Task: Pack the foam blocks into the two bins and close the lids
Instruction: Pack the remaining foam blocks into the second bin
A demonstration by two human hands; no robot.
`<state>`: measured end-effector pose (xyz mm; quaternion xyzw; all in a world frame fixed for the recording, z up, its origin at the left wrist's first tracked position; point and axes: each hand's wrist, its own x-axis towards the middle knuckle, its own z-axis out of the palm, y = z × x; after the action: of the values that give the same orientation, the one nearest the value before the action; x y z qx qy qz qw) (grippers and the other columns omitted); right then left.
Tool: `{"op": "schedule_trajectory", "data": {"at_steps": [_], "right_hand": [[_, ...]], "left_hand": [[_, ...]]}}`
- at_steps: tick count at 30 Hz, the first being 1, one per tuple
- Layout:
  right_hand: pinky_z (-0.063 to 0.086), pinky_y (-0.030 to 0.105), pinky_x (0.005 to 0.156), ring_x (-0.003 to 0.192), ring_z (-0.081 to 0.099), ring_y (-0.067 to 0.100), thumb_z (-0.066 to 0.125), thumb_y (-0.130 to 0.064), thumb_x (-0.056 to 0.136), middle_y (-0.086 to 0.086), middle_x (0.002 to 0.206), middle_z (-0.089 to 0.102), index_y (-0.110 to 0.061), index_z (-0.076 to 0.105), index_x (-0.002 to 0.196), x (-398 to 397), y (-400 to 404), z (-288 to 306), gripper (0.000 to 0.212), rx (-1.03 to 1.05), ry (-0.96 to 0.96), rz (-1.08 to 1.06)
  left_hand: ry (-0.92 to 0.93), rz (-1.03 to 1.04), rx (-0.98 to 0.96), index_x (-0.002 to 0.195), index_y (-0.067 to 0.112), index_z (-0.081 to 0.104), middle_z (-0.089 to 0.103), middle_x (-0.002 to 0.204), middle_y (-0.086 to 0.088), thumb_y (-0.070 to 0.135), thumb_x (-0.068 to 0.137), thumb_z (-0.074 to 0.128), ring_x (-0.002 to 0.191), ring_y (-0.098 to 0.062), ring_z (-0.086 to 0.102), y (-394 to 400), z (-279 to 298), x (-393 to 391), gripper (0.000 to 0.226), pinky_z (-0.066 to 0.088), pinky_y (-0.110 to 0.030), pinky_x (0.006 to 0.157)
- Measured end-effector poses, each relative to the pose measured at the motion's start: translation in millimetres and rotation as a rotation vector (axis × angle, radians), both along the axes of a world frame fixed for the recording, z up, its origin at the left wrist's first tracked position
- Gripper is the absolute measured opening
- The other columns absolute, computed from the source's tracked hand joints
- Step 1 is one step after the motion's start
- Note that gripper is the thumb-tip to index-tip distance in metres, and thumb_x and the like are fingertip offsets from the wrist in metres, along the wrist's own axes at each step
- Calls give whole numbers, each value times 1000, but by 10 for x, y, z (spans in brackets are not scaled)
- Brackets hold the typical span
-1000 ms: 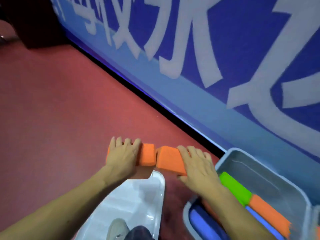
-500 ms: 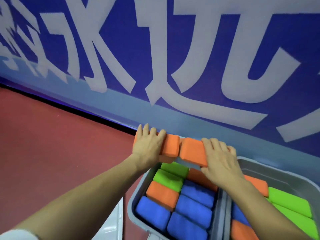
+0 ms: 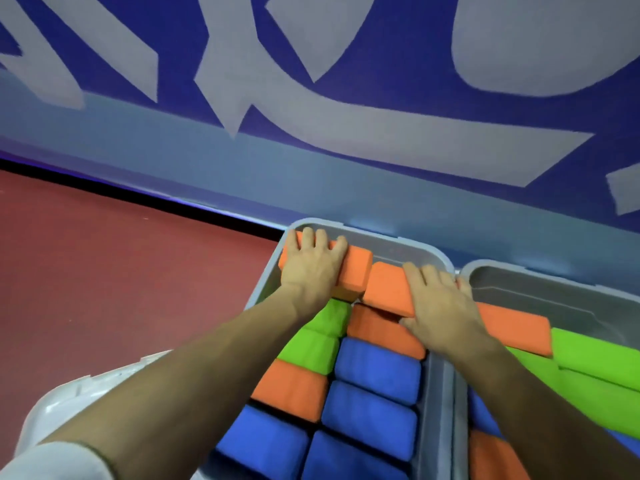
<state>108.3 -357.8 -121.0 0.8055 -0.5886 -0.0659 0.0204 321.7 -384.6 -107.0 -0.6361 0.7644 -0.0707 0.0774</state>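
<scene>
Two grey bins stand side by side against the wall. The left bin [image 3: 408, 245] holds rows of blue, green and orange foam blocks. My left hand [image 3: 308, 268] grips an orange block [image 3: 355, 270] at that bin's far left corner. My right hand [image 3: 440, 306] grips a second orange block [image 3: 386, 289] beside it, over the far end of the same bin. The two blocks nearly touch end to end. The right bin [image 3: 554, 282] holds orange, green and blue blocks, with bare room at its far end.
A grey lid [image 3: 69, 393] lies on the red floor [image 3: 121, 271] to the left of the bins, partly under my left forearm. A blue wall [image 3: 311, 150] with large pale lettering rises right behind the bins.
Both hands carried the two orange blocks from the floor rightward over the left bin and lowered them to its far end. The view swung right with them.
</scene>
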Motion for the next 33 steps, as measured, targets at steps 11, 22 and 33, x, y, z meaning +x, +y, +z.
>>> {"op": "schedule_trajectory", "data": {"at_steps": [11, 22, 33], "right_hand": [[5, 54, 115, 146, 5, 30, 11, -89, 66, 11, 160, 5, -17, -7, 151, 106, -446, -1153, 112, 261, -112, -149], [2, 54, 115, 146, -1, 29, 10, -79, 79, 9, 161, -1, -19, -3, 151, 310, -467, -1161, 95, 314, -71, -188], [32, 54, 107, 125, 44, 35, 36, -55, 87, 12, 133, 53, -14, 50, 132, 1990, 750, -605, 63, 141, -329, 314]], "left_hand": [[154, 49, 368, 154, 17, -9, -10, 160, -22, 47, 59, 45, 146, -39, -14, -298, -1145, 78, 114, -8, -60, 114], [239, 64, 466, 154, 18, -11, -19, 159, -20, 40, 71, 43, 145, -37, -21, -217, -1181, 241, 101, -8, -53, 117], [457, 262, 104, 130, 18, 50, 52, 124, -11, 34, 80, 38, 111, -36, 46, 1194, -763, 1812, 54, 45, -47, 90]]}}
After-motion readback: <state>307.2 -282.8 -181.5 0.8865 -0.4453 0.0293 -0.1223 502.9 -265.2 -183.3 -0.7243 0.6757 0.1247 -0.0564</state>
